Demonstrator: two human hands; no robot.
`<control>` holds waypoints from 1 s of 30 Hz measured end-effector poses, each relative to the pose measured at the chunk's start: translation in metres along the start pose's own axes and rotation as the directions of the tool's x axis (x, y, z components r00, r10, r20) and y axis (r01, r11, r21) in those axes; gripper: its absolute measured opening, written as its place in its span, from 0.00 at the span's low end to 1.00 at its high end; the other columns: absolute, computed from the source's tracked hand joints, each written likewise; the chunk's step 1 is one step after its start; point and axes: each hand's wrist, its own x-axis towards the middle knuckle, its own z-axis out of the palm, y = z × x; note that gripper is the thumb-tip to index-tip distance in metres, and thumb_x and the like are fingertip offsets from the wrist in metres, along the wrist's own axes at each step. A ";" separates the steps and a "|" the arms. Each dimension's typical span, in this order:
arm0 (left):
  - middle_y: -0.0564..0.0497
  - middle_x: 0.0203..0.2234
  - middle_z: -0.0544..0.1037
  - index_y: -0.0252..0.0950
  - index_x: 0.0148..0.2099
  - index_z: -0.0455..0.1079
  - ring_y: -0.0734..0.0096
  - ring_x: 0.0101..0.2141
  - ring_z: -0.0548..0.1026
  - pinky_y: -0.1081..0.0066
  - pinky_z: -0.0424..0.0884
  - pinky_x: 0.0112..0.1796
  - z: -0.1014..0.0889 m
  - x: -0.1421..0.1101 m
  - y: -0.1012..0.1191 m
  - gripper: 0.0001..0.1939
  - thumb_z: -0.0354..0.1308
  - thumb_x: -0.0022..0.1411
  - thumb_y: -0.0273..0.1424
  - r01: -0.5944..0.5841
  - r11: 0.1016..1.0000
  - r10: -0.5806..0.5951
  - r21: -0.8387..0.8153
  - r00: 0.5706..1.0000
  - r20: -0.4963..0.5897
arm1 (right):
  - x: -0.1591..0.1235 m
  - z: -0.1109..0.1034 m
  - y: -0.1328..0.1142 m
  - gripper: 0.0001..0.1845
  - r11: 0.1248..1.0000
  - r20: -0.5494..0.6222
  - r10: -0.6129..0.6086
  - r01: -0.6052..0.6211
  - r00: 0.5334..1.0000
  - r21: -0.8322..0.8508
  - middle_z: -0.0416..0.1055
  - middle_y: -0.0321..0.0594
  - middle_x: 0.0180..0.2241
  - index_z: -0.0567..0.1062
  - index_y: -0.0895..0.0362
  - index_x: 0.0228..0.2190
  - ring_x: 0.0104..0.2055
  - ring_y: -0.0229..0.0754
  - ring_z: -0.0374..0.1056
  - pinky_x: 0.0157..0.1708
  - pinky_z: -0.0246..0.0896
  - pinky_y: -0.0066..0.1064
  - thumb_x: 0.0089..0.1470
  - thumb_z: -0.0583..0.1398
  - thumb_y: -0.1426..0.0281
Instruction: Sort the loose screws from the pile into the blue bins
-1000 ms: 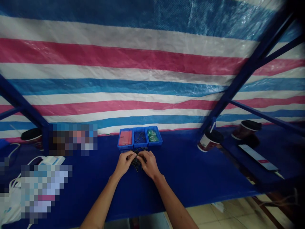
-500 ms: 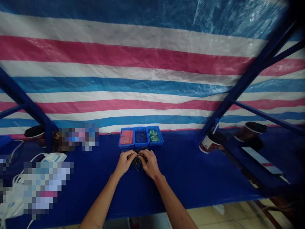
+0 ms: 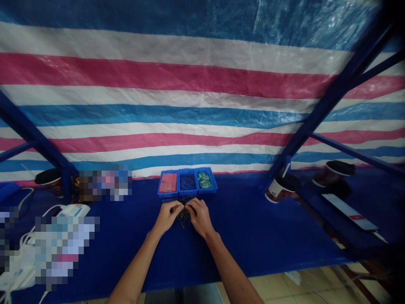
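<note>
Over a pile of thin, dark, screw-like pieces (image 3: 183,220) on the blue table, my two hands meet almost fingertip to fingertip. My left hand (image 3: 168,215) is closed in a pinch of thumb and forefinger at the pile's left side. From the right, my right hand (image 3: 198,214) pinches in the same way. Whatever lies between the fingertips is too small to make out. Just behind the pile stand three joined blue bins: the left bin (image 3: 159,191) holds pink-red flat packets, the middle bin (image 3: 187,193) a few dark thin pieces, the right bin (image 3: 215,188) green-and-silver small items.
A dark-lidded cup (image 3: 278,192) with a pen stands right of the bins, near a blue frame post (image 3: 303,135). Farther right are another cup (image 3: 329,174) and a flat white box (image 3: 348,211). White power strips with cables (image 3: 76,209) lie left. Striped tarp (image 3: 202,76) hangs behind.
My fingertips have come closer together; a thin piece seen between them before is now hidden. The view has shifted very slightly. Bins and pile stay in place.
</note>
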 end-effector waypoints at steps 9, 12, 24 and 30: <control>0.54 0.19 0.68 0.32 0.29 0.73 0.74 0.23 0.63 0.75 0.57 0.27 0.000 0.000 0.002 0.21 0.53 0.67 0.42 -0.004 1.000 0.004 -0.007 1.000 -0.010 | -0.001 0.001 0.001 0.06 0.999 -0.019 -0.009 0.008 1.000 -0.042 0.75 0.39 0.36 0.76 0.53 0.38 0.38 0.41 0.70 0.41 0.55 0.35 0.65 0.57 0.71; 0.55 0.19 0.68 0.32 0.32 0.74 0.74 0.22 0.62 0.75 0.57 0.27 0.000 0.000 0.001 0.19 0.54 0.67 0.41 -0.008 1.000 0.008 0.011 1.000 -0.002 | -0.001 0.002 0.003 0.11 0.999 -0.026 0.000 -0.001 1.000 -0.045 0.75 0.39 0.35 0.75 0.54 0.34 0.37 0.42 0.70 0.41 0.55 0.35 0.66 0.55 0.70; 0.54 0.19 0.70 0.32 0.32 0.75 0.74 0.22 0.65 0.75 0.59 0.27 -0.001 0.001 0.003 0.19 0.53 0.67 0.40 -0.008 1.000 0.008 -0.001 1.000 0.018 | 0.000 -0.002 0.004 0.09 1.000 -0.013 0.002 -0.002 1.000 -0.026 0.75 0.38 0.34 0.75 0.54 0.34 0.36 0.41 0.69 0.40 0.53 0.35 0.66 0.56 0.70; 0.53 0.19 0.71 0.32 0.35 0.77 0.73 0.22 0.67 0.75 0.59 0.28 0.000 0.000 0.000 0.19 0.53 0.68 0.40 -0.003 1.000 0.003 -0.006 1.000 0.015 | 0.000 -0.004 0.004 0.04 1.000 -0.009 0.002 -0.002 1.000 -0.005 0.75 0.36 0.34 0.75 0.54 0.35 0.36 0.41 0.69 0.42 0.53 0.34 0.63 0.59 0.70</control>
